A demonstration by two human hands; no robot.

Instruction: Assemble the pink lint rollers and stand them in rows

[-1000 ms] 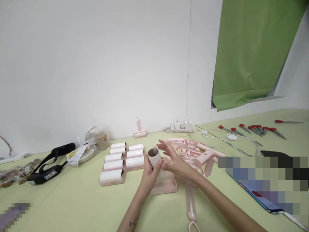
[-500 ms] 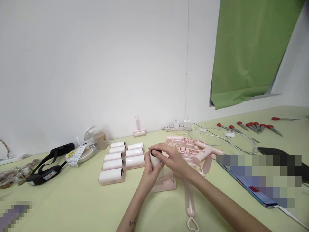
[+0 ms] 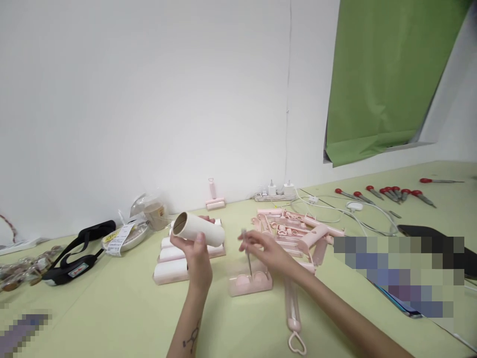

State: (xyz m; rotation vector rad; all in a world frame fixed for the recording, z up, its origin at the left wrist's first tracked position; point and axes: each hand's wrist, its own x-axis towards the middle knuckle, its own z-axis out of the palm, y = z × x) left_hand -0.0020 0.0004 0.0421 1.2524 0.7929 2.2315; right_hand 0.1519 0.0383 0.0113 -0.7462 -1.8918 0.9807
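Note:
My left hand (image 3: 197,258) is wrapped round a white paper lint roll (image 3: 203,229), tilted, with its hollow brown core facing left. A thin grey metal rod (image 3: 249,263) hangs from the pinched fingers of my right hand (image 3: 261,247), pointing down; its exact kind is unclear. Under the rod's tip sits a pink, part-clear roller case (image 3: 257,287) with two round pink pieces inside. A clear handle with a pink heart-shaped loop (image 3: 297,343) lies below my right forearm. Several white rolls in pink cases (image 3: 170,270) stand in rows, partly hidden behind my left hand.
Pink roller parts (image 3: 298,233) are piled at the right. Behind them lie a power strip (image 3: 274,197) and white cables. Several red-handled screwdrivers (image 3: 391,193) lie far right. A black strap (image 3: 76,266) and a bagged cup (image 3: 154,216) are at left. One lint roller (image 3: 214,196) leans against the wall.
My hands, earlier together on an upright roll, are now apart. The roll has moved left in my left hand. My right hand now holds the thin rod above the case.

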